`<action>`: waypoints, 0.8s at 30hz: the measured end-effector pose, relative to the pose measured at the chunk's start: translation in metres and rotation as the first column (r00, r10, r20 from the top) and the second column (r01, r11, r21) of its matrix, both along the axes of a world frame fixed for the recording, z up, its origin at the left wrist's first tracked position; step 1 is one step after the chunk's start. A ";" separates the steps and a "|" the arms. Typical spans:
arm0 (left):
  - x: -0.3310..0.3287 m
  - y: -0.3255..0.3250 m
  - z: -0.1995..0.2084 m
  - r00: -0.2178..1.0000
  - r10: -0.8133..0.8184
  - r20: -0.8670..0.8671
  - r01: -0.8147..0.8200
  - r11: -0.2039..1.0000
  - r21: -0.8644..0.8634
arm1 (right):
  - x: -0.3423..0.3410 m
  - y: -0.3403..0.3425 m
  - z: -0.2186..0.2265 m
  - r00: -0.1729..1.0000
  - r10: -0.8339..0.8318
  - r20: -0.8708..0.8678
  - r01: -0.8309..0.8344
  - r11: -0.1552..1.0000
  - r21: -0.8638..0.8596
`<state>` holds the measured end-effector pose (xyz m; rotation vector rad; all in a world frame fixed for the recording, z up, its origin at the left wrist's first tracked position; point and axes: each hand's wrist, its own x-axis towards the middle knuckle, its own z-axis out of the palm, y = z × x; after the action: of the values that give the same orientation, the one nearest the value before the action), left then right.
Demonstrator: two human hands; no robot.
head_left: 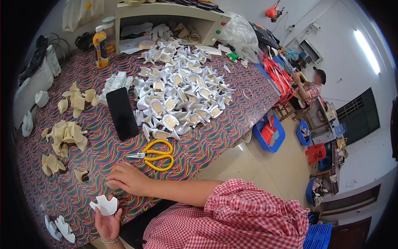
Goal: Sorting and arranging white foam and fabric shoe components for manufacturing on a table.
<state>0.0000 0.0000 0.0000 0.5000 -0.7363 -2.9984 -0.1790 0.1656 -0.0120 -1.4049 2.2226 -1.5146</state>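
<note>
At the lower left, my left hand [107, 226] is palm up, its fingers and thumb around a white notched, curved piece [107, 205]. Just above it, my right hand [129, 178] is closed with fingertips pinched on a small beige piece [111, 185], mostly hidden by the fingers. A single beige curved piece [81, 175] lies left of that hand. Yellow-handled scissors [158, 155] rest just beyond my right hand, blades pointing left. Loose piles of beige curved pieces [68, 135] sit to the left. Several white pieces [64, 229] lie by the near left edge.
A large heap of silver-white parts with beige insides [178, 91] covers the table's far middle, beside a black phone [122, 113]. An orange bottle [100, 47] stands near an open shelf box [172, 12]. Blue baskets [269, 133] are on the floor; another person [311, 91] sits farther right.
</note>
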 end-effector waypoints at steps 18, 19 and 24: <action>-0.002 0.002 -0.004 1.000 0.000 -0.025 -0.001 0.999 -0.043 | 0.004 0.003 0.010 0.999 -0.037 0.024 0.038 0.998 -0.046; -0.002 0.002 -0.004 1.000 -0.004 -0.028 0.003 1.000 -0.029 | 0.004 0.003 0.010 0.999 -0.038 0.024 0.039 0.998 -0.044; -0.001 0.002 -0.004 0.998 -0.014 -0.054 0.013 1.000 -0.013 | 0.005 0.004 0.009 0.999 -0.040 0.028 0.041 0.998 -0.054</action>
<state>-0.0008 0.0024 -0.0041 0.4128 -0.7575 -3.0043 -0.1738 0.1694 -0.0027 -1.3541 2.2235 -1.6094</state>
